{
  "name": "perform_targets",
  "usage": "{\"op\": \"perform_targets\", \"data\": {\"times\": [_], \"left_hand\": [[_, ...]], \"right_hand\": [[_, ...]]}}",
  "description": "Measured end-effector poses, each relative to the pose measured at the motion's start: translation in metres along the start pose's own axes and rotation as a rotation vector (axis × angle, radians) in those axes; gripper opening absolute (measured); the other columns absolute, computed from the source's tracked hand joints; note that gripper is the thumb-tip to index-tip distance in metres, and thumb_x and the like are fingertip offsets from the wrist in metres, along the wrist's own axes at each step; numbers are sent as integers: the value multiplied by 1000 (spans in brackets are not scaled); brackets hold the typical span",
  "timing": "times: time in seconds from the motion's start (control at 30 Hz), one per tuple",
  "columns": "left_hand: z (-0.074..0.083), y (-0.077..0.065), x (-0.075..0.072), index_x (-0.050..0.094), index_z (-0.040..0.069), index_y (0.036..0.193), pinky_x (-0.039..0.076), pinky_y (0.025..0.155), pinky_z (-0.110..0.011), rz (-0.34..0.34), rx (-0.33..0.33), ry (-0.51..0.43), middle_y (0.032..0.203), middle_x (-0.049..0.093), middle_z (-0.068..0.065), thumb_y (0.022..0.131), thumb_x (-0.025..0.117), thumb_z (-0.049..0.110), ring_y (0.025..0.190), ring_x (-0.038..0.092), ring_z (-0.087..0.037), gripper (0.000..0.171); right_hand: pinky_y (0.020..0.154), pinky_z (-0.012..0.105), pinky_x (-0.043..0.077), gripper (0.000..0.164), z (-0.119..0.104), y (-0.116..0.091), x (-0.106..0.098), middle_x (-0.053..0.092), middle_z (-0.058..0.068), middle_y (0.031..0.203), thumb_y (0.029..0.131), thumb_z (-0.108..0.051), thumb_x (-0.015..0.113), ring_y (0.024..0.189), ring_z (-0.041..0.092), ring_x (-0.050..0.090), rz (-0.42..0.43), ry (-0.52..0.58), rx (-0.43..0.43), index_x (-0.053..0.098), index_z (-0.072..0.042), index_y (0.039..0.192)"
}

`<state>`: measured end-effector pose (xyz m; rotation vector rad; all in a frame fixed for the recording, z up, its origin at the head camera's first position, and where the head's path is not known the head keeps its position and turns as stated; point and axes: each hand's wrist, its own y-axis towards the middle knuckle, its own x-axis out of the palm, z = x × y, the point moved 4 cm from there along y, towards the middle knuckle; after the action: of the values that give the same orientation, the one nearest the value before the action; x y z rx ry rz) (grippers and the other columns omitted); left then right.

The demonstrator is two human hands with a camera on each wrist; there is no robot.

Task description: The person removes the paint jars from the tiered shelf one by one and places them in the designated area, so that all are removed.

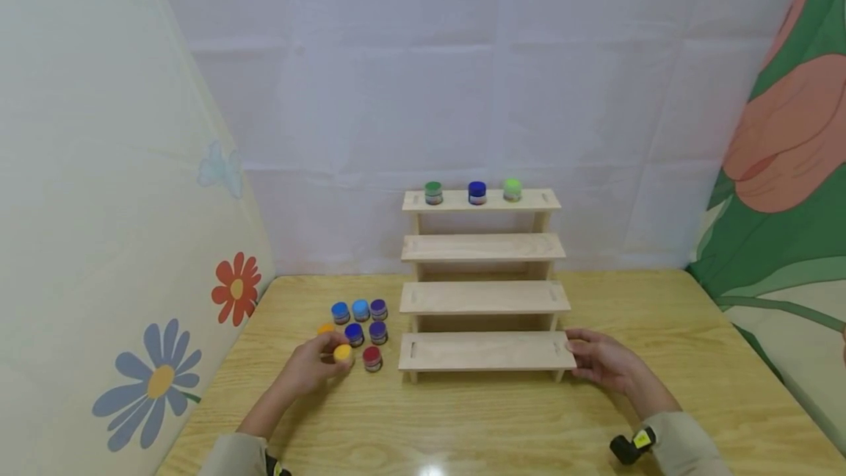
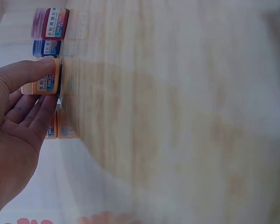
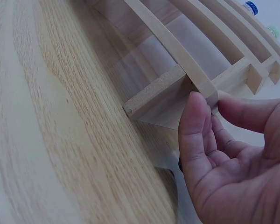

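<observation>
The left hand (image 1: 311,366) has its grip narrowed to the width of a yellow jar (image 1: 343,353), thumb on one side and fingers on the other. The right hand (image 1: 604,362) pinches the right end of the wooden stand's (image 1: 485,297) lowest shelf, thumb and index finger drawn in to the board's thickness.

The left forearm reaches forward and inward, the palm turned toward the jar; the right forearm slants in from the near right, fingertips pointing left.

The yellow jar is upright, lid up, its axis vertical, left of the stand at the near side of a jar group; whether its base touches the tabletop (image 1: 463,424) is hard to tell. A red jar (image 1: 372,359) stands just to its right, and an orange jar (image 1: 326,328) is partly hidden behind the left hand. The stand's long shelves run left to right, rising away from the person.
</observation>
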<state>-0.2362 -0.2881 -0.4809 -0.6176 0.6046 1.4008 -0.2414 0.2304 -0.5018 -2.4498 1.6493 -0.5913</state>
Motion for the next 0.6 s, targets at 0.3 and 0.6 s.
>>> {"op": "perform_targets", "data": {"times": [0.3,0.6], "left_hand": [[3,2,-3,66,5,117,56,97,-47,-14,16,6,114,69,-7,87,80,9,108,65,-26,34],[38,11,-30,65,2,121,62,83,-39,4,173,31,109,71,-11,95,73,22,102,68,-27,34]], "right_hand": [[70,24,60,45,0,0,0,71,2,97,103,-12,58,84,13,67,-6,4,-5,45,1,144],[70,24,60,39,1,1,-2,70,3,97,103,-12,57,84,13,67,-3,6,3,47,-2,140]]}}
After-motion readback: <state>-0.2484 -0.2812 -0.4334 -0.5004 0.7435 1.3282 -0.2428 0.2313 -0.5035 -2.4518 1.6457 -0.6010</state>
